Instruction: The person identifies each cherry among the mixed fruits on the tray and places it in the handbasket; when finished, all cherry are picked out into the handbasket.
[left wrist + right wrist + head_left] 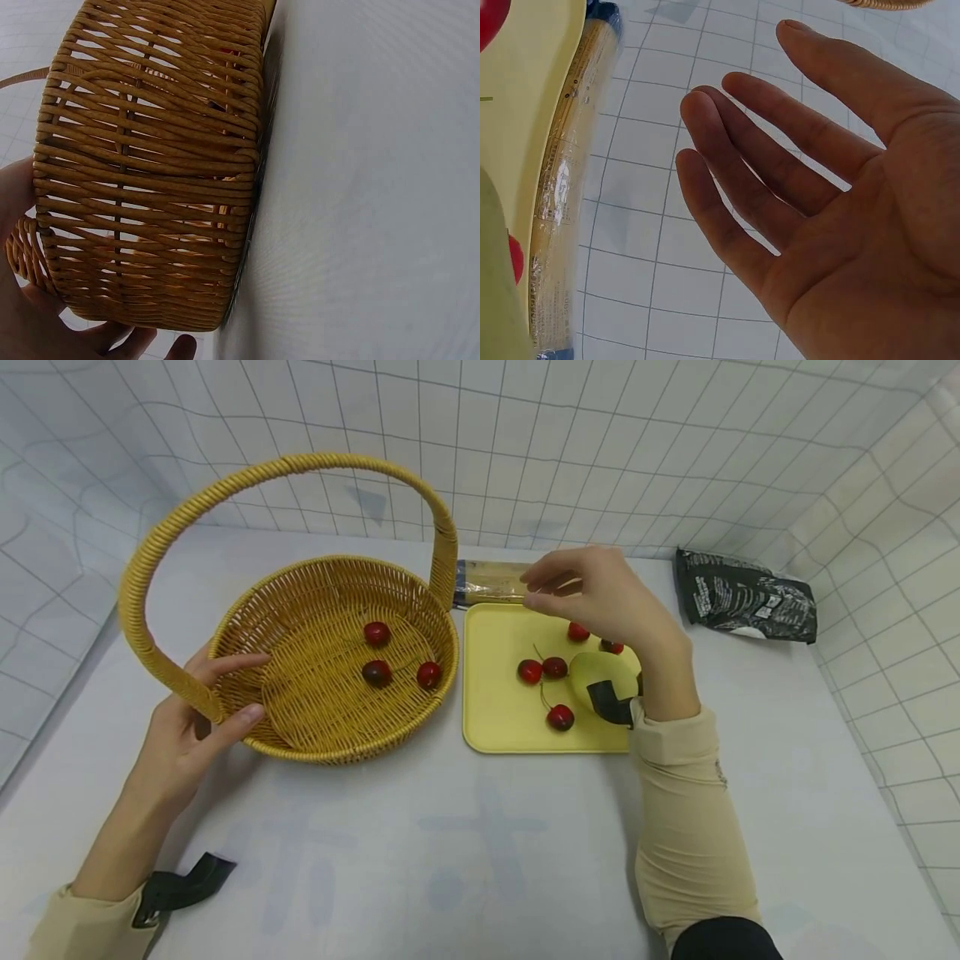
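A yellow wicker basket [330, 760] with a tall handle stands at the left, three cherries [377, 674] lying in it. My left hand [176, 739] grips its rim at the foot of the handle, thumb and a finger reaching inside. In the left wrist view the woven wall [150, 172] fills much of the picture, fingers around its edge. My right hand [588, 589] hovers over the back of a yellow tray [487, 731], its fingers loosely bent around nothing. On the tray lie several cherries [560, 717] and a yellow-green fruit [600, 675], partly covered by the right wrist strap.
Behind the tray lies a clear-wrapped, tan package [491, 582] with a blue end. A black printed bag [742, 596] rests at the back right. White grid-patterned sheeting [510, 452] rises behind and on both sides of the white table [420, 860].
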Motion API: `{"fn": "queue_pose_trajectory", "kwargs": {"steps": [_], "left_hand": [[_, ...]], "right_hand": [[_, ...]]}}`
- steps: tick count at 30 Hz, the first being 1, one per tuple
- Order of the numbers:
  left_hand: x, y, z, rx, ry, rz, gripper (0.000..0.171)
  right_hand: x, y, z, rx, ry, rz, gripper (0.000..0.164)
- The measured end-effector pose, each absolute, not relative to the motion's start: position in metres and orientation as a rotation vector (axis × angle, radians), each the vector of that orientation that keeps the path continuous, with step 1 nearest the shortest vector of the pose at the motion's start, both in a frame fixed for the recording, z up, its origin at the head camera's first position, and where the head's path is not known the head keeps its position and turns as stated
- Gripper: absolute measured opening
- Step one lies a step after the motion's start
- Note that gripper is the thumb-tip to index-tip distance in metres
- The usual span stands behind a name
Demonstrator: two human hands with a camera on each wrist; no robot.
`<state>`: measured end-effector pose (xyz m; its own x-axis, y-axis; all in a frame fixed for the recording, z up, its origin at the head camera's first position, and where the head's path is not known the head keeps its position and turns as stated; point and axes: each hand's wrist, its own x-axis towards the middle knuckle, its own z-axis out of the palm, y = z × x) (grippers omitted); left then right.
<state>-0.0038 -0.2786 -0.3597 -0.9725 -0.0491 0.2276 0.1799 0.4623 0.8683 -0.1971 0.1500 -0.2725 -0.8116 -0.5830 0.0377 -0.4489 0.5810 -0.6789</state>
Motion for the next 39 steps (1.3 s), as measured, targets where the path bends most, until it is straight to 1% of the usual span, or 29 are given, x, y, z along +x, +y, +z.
{"fn": "queue_pose_trajectory", "kwargs": {"steps": [4,9,17,25,39], "left_hand": [[-0.004,-0.279,-0.359,-0.118,-2.487,-1.517,0.054],[-0.004,-0.279,-0.359,-0.121,-2.486,-1.518,0.055],[-0.004,-0.279,-0.36,-0.127,-2.483,-1.512,0.054],[-0.004,-0.279,-0.361,-0.136,-2.477,-1.528,0.054],[-0.004,-0.28,-0.361,-0.128,-2.48,-1.539,0.052]], "right_hand": [[-0.2,0.151,-0.277,-0.834,2.538,-0.994,0.033],[-0.206,0.155,-0.287,-0.785,2.476,-0.933,0.033],[-0.213,0.155,-0.303,-0.837,2.314,-0.756,0.041],[-0.215,0.15,-0.313,-0.807,2.197,-0.733,0.032],[-0.213,0.141,-0.32,-0.719,2.243,-0.685,0.024]]}}
